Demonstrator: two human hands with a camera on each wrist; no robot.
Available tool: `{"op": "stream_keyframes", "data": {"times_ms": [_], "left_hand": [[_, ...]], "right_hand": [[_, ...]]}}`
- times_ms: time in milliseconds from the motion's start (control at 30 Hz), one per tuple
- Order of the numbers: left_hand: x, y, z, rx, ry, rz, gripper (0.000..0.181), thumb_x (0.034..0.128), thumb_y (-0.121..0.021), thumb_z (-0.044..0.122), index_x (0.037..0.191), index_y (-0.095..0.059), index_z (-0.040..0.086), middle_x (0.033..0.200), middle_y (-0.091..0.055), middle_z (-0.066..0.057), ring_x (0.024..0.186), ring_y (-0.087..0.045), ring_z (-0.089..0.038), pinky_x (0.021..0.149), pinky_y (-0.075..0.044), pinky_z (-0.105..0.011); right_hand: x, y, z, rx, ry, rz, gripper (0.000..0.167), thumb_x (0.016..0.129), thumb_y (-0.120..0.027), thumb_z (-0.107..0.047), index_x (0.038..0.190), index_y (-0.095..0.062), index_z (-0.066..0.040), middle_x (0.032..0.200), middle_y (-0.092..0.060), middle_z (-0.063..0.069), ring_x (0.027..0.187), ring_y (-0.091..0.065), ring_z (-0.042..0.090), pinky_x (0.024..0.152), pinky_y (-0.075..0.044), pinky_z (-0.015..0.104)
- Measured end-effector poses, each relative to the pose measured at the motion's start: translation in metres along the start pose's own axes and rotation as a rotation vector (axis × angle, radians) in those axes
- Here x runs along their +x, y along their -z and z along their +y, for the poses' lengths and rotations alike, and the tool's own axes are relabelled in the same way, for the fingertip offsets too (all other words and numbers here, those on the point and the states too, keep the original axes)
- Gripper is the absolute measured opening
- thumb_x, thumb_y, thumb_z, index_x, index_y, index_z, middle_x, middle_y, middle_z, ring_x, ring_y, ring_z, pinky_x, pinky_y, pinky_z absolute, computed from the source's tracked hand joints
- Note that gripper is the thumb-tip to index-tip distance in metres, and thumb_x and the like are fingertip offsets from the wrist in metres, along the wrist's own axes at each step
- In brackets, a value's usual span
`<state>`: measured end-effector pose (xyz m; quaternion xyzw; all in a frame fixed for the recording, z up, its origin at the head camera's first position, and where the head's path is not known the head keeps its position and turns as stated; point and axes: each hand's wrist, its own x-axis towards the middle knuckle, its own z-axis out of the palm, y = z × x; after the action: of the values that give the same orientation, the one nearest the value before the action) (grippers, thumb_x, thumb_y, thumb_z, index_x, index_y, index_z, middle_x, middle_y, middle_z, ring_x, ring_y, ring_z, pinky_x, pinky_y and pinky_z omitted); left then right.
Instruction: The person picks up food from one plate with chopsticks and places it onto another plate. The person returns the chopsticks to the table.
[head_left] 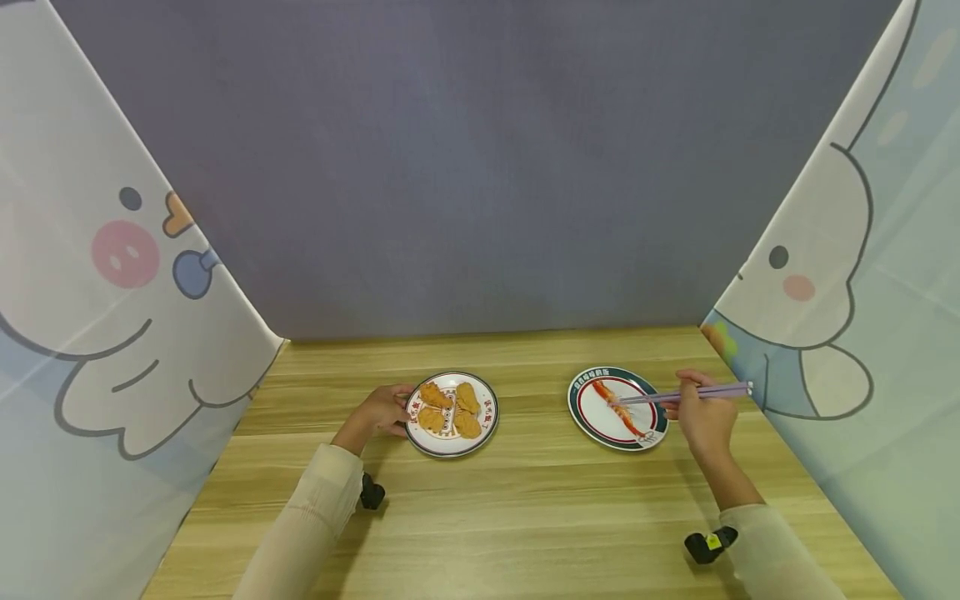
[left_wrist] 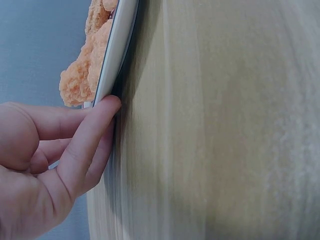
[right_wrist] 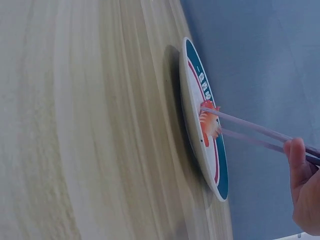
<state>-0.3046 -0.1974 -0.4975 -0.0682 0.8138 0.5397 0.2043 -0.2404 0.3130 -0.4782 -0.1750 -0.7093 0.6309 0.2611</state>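
On the left, a round white plate (head_left: 448, 451) with a dark rim carries several pieces of fried chicken (head_left: 467, 425). My left hand (head_left: 381, 409) pinches this plate's left edge; in the left wrist view the fingers (left_wrist: 82, 145) are at the rim, close to the wood. To the right lies a second plate (head_left: 592, 423) with a green band and a red ring, bearing an orange-red shrimp (head_left: 617, 407). My right hand (head_left: 705, 417) holds a pair of pale purple chopsticks (head_left: 686, 394). Their tips reach the shrimp, one on each side of it in the right wrist view.
Both plates stand on a light wood-grain table (head_left: 517, 517). A plain grey panel (head_left: 480, 183) rises behind it, and side panels with cartoon animals (head_left: 817, 275) flank it. A black wrist camera (head_left: 708, 546) hangs at each sleeve.
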Motion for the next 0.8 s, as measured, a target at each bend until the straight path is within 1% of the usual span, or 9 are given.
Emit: {"op": "stream_keyframes", "data": {"times_ms": [133,200,300,433,567,800], "left_hand": [[0.0015,0.0004,-0.0013,-0.010,0.007,0.003,0.068,0.0894,-0.059,-0.020,0.152,-0.043,0.001,0.122,-0.052,-0.025,0.087,-0.065,-0.027,0.070,-0.067,-0.039],[0.0024,0.0006,-0.0019,-0.016,0.010,0.003,0.069,0.0893,-0.059,-0.020,0.152,-0.043,0.002,0.123,-0.051,-0.025,0.087,-0.064,-0.027,0.070,-0.067,-0.039],[0.0029,0.0008,-0.0020,-0.024,0.008,-0.001,0.069,0.0894,-0.059,-0.020,0.152,-0.042,0.002,0.123,-0.050,-0.025,0.088,-0.064,-0.027,0.071,-0.067,-0.039],[0.0028,0.0006,-0.0020,-0.032,0.007,-0.004,0.068,0.0898,-0.058,-0.021,0.152,-0.043,0.001,0.124,-0.049,-0.026,0.090,-0.065,-0.028,0.071,-0.067,-0.040],[0.0025,0.0007,-0.0015,-0.020,0.005,0.000,0.067,0.0896,-0.058,-0.021,0.152,-0.043,0.001,0.124,-0.050,-0.026,0.089,-0.065,-0.028,0.070,-0.067,-0.039],[0.0025,0.0008,-0.0016,-0.001,-0.001,0.002,0.068,0.0892,-0.060,-0.020,0.152,-0.043,0.000,0.121,-0.051,-0.025,0.088,-0.065,-0.027,0.069,-0.067,-0.038]], "right_hand": [[0.0012,-0.0020,0.0015,-0.027,0.014,-0.024,0.022,0.102,-0.049,-0.010,0.103,-0.070,-0.003,0.061,-0.067,-0.005,0.045,-0.067,0.009,0.045,-0.059,0.027],[0.0017,-0.0026,0.0012,-0.027,0.010,-0.030,0.022,0.101,-0.048,-0.008,0.105,-0.069,-0.001,0.062,-0.066,-0.005,0.045,-0.066,0.007,0.046,-0.059,0.025],[0.0020,-0.0029,-0.0009,0.008,-0.032,-0.024,0.021,0.101,-0.048,-0.006,0.100,-0.069,-0.005,0.063,-0.065,-0.005,0.046,-0.066,0.006,0.047,-0.060,0.024],[0.0025,-0.0020,-0.0035,0.102,-0.094,-0.004,0.023,0.101,-0.048,-0.004,0.093,-0.069,-0.012,0.062,-0.065,-0.006,0.046,-0.067,0.008,0.046,-0.059,0.023],[0.0018,-0.0020,-0.0056,0.156,-0.106,0.016,0.024,0.100,-0.049,-0.004,0.091,-0.069,-0.014,0.066,-0.065,-0.006,0.047,-0.067,0.008,0.046,-0.059,0.022],[-0.0008,-0.0048,-0.0078,0.239,-0.109,0.022,0.026,0.100,-0.049,-0.001,0.089,-0.070,-0.013,0.072,-0.064,-0.002,0.048,-0.068,0.010,0.048,-0.060,0.023]]}}
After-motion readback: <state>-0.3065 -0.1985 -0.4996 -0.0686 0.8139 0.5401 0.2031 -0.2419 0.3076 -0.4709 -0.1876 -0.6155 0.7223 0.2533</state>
